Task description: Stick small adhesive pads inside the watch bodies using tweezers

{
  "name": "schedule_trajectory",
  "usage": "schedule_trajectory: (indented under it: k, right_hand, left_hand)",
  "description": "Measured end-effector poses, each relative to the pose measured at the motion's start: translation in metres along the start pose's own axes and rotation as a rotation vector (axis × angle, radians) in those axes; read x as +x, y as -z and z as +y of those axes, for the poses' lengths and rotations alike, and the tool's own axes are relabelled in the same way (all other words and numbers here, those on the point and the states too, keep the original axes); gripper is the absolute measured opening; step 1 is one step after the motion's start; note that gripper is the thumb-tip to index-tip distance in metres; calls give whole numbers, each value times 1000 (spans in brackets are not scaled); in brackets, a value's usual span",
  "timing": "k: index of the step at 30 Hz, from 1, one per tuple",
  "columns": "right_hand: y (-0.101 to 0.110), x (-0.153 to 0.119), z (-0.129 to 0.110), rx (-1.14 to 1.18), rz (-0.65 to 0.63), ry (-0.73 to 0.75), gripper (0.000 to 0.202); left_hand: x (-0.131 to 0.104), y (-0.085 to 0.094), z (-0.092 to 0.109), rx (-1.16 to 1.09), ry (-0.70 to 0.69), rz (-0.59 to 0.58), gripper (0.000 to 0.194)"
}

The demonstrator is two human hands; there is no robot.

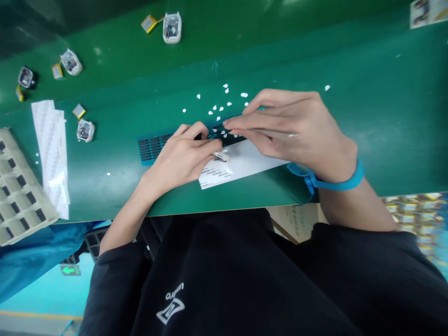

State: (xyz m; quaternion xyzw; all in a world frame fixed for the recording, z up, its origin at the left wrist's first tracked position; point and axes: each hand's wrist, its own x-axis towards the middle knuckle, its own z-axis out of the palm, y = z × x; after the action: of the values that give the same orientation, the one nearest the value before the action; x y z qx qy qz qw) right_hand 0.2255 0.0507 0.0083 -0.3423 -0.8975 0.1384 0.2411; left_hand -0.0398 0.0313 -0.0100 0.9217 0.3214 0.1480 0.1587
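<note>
My left hand (185, 156) is closed, its thumb and fingers pinching a small white device casing (221, 157) above a white backing sheet (252, 161) with printed lettering. My right hand (287, 123) is closed too, fingertips pinched together just right of the left hand. Along its fingers runs a slim grey tool (271, 134) that looks like tweezers; its tip is hard to make out. Several small white round stickers (221, 108) lie scattered beyond my hands. A blue tray (154, 148) with dark slots is partly hidden behind my left hand.
Opened white devices (172, 29) with yellow batteries (149, 24) lie at the back and left of the green table (367, 93). White printed strips (52, 154) and a beige compartment tray (21, 196) sit at far left. Below the table edge is a cardboard box (294, 221).
</note>
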Motion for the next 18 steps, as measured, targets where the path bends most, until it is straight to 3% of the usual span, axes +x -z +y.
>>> schedule_trajectory:
  k: [2, 5, 6, 9, 11, 14, 18]
  right_hand:
    - [1, 3, -1, 41, 167, 22, 17]
    - [0, 5, -4, 22, 353, -4, 15]
    - [0, 6, -6, -9, 383, -24, 16]
    - [-4, 5, -9, -129, 465, -77, 23]
    - [-8, 3, -10, -191, 522, -85, 28]
    - [-12, -1, -13, -169, 564, -40, 20]
    - [-10, -5, -17, -86, 547, 194, 26]
  left_hand:
    - [-1, 5, 6, -84, -86, 77, 23]
    - [-2, 15, 21, -461, -169, 305, 20]
    - [-1, 18, 26, -621, -96, 415, 21]
    - [5, 21, 32, -1009, 329, 693, 13]
    - [9, 18, 26, -1179, 566, 712, 16]
    - [11, 11, 13, -1330, 778, 605, 29]
    - [8, -1, 4, -1272, 800, 588, 28]
